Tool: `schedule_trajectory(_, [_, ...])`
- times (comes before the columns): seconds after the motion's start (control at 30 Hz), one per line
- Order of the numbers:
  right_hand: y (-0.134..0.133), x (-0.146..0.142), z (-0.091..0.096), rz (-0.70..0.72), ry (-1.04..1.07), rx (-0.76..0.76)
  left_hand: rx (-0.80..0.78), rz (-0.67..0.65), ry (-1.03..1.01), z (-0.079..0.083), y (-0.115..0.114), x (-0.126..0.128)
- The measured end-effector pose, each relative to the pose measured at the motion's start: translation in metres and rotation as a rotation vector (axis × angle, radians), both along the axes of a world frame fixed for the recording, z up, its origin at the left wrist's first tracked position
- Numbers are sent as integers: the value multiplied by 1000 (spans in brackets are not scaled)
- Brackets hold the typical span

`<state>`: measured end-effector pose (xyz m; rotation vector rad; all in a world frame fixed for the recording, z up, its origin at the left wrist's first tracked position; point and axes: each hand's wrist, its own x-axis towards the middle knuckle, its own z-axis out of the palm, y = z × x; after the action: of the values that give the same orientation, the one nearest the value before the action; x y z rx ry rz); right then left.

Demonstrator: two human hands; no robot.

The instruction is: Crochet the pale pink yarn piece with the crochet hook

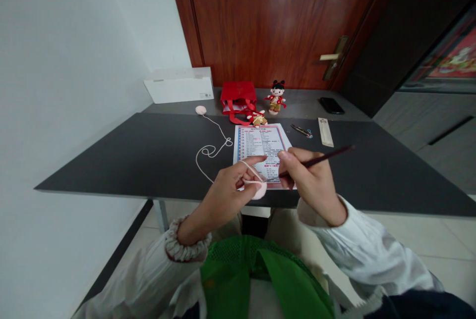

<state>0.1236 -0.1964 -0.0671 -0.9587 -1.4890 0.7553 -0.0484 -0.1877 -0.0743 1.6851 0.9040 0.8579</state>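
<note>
Between the thumb and fingers of my left hand (232, 185) is a small pale pink crochet piece (260, 191). Yarn (208, 151) runs over the raised index finger and trails in loops back to a small yarn ball (201, 110) on the table. My right hand (310, 175) grips a crochet hook (329, 155) by its dark handle, its thin metal tip reaching to the edge of the crochet piece. Both hands are above the lower part of a printed pattern sheet (256, 140), which they partly cover.
At the back of the dark table (159, 145) stand a white box (180, 86), a red bag (238, 96) and a crocheted doll (276, 98). A partly made doll body (258, 119) lies by the bag. Scissors (301, 131), a pale strip-shaped package (326, 132) and a phone (331, 106) lie on the right.
</note>
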Motion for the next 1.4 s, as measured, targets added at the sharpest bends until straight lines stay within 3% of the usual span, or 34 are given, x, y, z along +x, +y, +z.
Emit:
schedule_trajectory(0.17, [15, -2, 5, 96, 204, -356, -23, -31, -4, 13, -11, -2])
schedule_trajectory(0.4, [9, -10, 4, 251, 340, -628, -137, -97, -73, 15, -21, -9])
schedule_trajectory(0.5, [2, -14, 6, 346, 410, -672, -241, -80, -154, 17, -25, -13])
schedule_trajectory(0.73, [-24, -21, 17, 381, 456, -515, -352, -101, -418, 15, -37, -24])
schedule_trajectory(0.93, [-39, -11, 29, 326, 375, -363, -422, -93, -417, 20, -54, -24])
schedule_trajectory(1.27, [-58, -5, 55, 310, -133, -19, -374, -68, -367, 24, -71, -26])
schedule_trajectory(1.4, [-63, -6, 65, 357, -262, 11, -317, -35, -308, 26, -78, -27])
